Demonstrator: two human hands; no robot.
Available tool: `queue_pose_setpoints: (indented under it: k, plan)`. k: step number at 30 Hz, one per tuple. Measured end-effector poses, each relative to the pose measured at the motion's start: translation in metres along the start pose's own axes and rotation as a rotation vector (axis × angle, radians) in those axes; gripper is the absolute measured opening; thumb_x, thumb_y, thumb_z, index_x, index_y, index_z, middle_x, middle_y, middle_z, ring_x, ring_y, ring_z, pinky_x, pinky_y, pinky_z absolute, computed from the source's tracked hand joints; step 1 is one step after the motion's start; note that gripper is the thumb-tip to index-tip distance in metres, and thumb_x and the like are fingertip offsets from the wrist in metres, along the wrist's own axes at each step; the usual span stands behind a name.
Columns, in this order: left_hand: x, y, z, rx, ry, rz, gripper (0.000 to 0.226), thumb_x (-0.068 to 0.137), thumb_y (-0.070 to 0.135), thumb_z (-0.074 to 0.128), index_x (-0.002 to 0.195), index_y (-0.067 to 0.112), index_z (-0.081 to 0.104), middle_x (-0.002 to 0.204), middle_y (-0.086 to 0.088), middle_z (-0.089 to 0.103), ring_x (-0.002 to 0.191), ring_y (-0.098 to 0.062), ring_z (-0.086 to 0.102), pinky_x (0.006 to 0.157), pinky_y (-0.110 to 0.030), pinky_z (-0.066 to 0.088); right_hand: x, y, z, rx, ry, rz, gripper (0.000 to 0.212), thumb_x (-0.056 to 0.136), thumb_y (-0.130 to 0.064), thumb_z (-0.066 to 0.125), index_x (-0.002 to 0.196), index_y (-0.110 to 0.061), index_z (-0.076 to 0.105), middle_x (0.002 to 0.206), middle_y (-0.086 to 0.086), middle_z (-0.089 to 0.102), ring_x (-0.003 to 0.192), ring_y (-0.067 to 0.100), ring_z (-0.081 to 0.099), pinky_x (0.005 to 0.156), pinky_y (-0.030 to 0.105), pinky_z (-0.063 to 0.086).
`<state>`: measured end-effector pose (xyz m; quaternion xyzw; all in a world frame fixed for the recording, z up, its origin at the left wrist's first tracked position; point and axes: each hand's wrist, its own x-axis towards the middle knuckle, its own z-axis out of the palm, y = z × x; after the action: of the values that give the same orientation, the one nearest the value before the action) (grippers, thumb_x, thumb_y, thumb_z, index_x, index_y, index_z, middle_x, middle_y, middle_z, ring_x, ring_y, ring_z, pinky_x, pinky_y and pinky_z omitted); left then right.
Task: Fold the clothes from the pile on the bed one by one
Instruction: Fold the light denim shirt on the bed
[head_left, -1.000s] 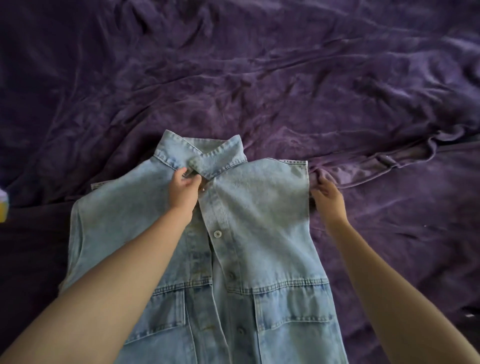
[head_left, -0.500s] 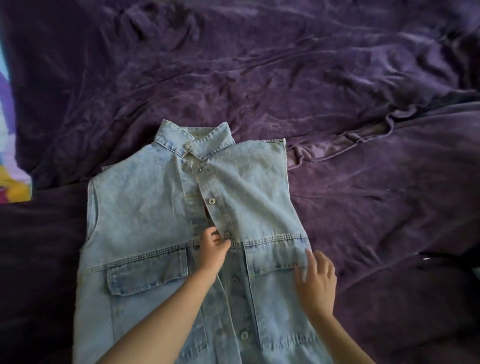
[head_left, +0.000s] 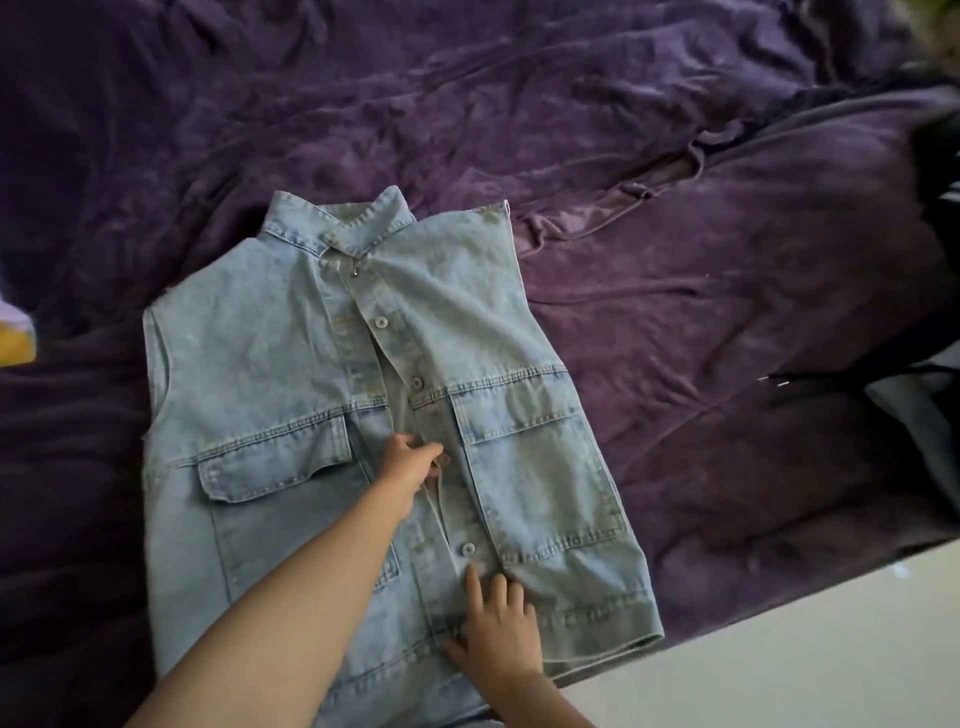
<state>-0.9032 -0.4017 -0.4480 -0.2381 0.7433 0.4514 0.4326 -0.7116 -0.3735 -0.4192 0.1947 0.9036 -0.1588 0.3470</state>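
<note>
two grips touch a denim vest (head_left: 270, 374) lying front up at the near edge of the bed (head_left: 727, 364): left grip (head_left: 413, 462) pinches its button placket (head_left: 397, 364), right grip (head_left: 498, 639) presses flat, fingers straight, near the hem (head_left: 613, 621).

Light-blue sleeveless denim vest (head_left: 249, 374) lies front-up, spread flat on the purple bed (head_left: 675, 364). Collar at the far end, hem at the near bed edge, slightly tilted. Button placket down the middle, 2 flap chest pockets, minor wrinkles.
</note>
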Motion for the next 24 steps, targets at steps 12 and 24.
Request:
queue_pose_setpoints:
  k: [12,24]
  plan:
    - [-0.031,-0.038,0.013,0.169,-0.069,0.047,0.026,0.098,0.018,0.048,0.122,0.010,0.051,0.099,-0.014,0.060,0.055,-0.014,0.056,0.048,-0.021,0.041,-0.018,0.038,0.000,-0.015,0.001,-0.176,0.037,0.087,-0.034,0.054,0.119,-0.013,0.056,0.122,0.013,0.054,0.118,0.025,0.047,0.095,0.035,0.039]
    - [-0.068,-0.074,0.018,0.162,-0.353,-0.163,0.050,0.097,0.018,0.050,0.141,0.006,0.030,0.105,-0.013,0.057,0.078,-0.021,0.058,0.066,-0.030,0.047,-0.030,0.069,-0.017,0.109,-0.121,-0.256,0.033,0.082,-0.025,0.061,0.113,-0.033,0.066,0.112,0.001,0.062,0.102,0.019,0.051,0.081,0.022,0.037]
